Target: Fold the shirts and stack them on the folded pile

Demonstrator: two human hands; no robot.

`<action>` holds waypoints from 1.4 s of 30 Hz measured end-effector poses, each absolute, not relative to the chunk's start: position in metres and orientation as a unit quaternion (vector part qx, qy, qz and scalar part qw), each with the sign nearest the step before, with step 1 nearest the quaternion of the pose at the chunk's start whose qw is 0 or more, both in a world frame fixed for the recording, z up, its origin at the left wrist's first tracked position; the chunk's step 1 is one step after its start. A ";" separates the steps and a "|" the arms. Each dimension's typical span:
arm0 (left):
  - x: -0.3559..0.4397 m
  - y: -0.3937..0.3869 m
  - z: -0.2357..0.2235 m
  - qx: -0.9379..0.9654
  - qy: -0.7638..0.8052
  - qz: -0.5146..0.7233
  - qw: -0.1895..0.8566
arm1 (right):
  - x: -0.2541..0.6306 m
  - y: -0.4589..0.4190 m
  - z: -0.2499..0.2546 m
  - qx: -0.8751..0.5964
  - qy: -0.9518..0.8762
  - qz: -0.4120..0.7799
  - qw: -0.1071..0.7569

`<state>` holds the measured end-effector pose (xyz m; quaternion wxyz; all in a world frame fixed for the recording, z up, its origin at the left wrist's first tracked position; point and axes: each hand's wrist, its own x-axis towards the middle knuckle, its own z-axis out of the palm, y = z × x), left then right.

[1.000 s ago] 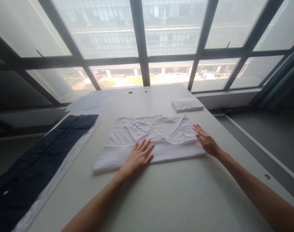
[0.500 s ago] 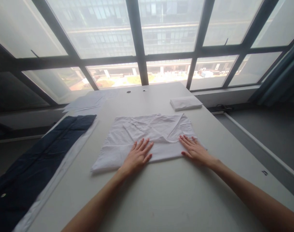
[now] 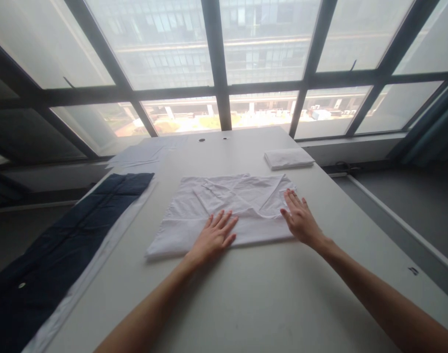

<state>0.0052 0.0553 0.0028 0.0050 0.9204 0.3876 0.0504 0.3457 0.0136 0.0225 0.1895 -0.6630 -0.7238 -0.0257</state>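
Note:
A white garment [image 3: 231, 196], partly folded, lies on the white table [image 3: 224, 299] in front of me. Its near edge makes a smooth band, while the cloth beyond is creased, with sleeve-like pieces crossing over it. My left hand [image 3: 216, 233] rests flat on the near band, fingers spread. At the garment's right edge, my right hand [image 3: 300, 215] touches the cloth with its fingers stretched forward, holding nothing. The right hand covers part of that edge.
Dark navy cloth [image 3: 76, 235] lies along the table's left side over white cloth [image 3: 98, 260]. White sheets [image 3: 139, 154] spread at the back left. A small folded white cloth [image 3: 289, 158] sits at the back right. Windows [image 3: 260, 113] stand beyond the table.
My right hand has moved forward along the garment's right edge and turned more onto its side. My left hand stays on the near band. The whole view has shifted slightly.

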 end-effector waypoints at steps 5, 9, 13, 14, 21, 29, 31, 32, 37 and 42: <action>0.006 0.054 0.006 0.919 0.392 0.032 0.016 | 0.328 0.048 0.005 -0.713 -0.688 0.012 0.136; 0.006 0.054 0.007 0.920 0.390 0.036 0.020 | 0.339 0.059 -0.017 -0.711 -0.694 0.002 0.113; 0.005 0.053 0.006 0.921 0.385 0.044 0.023 | 0.344 0.055 -0.019 -0.702 -0.693 -0.006 0.164; 0.005 0.053 0.006 0.921 0.386 0.046 0.023 | 0.342 0.053 -0.016 -0.702 -0.687 -0.009 0.187; 0.007 0.050 0.006 0.921 0.386 0.060 -0.001 | 0.277 0.016 0.011 -0.543 -0.791 0.001 0.282; 0.006 0.046 0.005 0.916 0.390 0.090 -0.025 | 0.238 0.007 -0.005 -0.477 -0.862 0.030 0.171; 0.006 0.047 0.003 0.918 0.387 0.083 -0.024 | 0.241 0.009 -0.010 -0.480 -0.861 0.028 0.165; 0.006 0.047 0.002 0.920 0.382 0.081 -0.025 | 0.241 0.009 -0.011 -0.479 -0.861 0.027 0.166; 0.006 0.048 0.002 0.925 0.371 0.077 -0.039 | 0.242 0.007 -0.010 -0.475 -0.859 0.029 0.189; 0.006 0.047 0.006 0.923 0.378 0.063 -0.024 | 0.246 0.001 0.001 -0.468 -0.851 0.030 0.236</action>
